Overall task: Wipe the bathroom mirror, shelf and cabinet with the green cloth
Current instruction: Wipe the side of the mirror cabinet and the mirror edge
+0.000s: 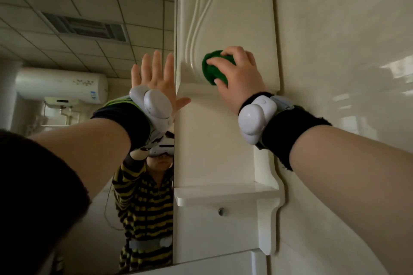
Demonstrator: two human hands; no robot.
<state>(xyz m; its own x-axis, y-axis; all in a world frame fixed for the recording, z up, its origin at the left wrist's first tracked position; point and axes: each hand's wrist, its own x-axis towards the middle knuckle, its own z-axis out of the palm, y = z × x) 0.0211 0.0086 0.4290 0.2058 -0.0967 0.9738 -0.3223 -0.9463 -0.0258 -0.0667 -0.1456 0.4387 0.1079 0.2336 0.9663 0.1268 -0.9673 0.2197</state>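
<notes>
Green cloth (212,70): bunched, gripped in the curled fingers of the right hand (242,73), pressed on the cabinet door (223,18) near its lower edge.
Left hand (156,73): fingers straight, flat against the mirror (89,29).
Progress: cabinet wiping under way; shelf (223,194) below likely pending; mirror's state unclear.

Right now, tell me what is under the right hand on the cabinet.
The bunched green cloth, gripped by the right hand against the cream cabinet panel beside its wavy trim. The cloth's right part and the panel behind it are covered by the hand.
</notes>
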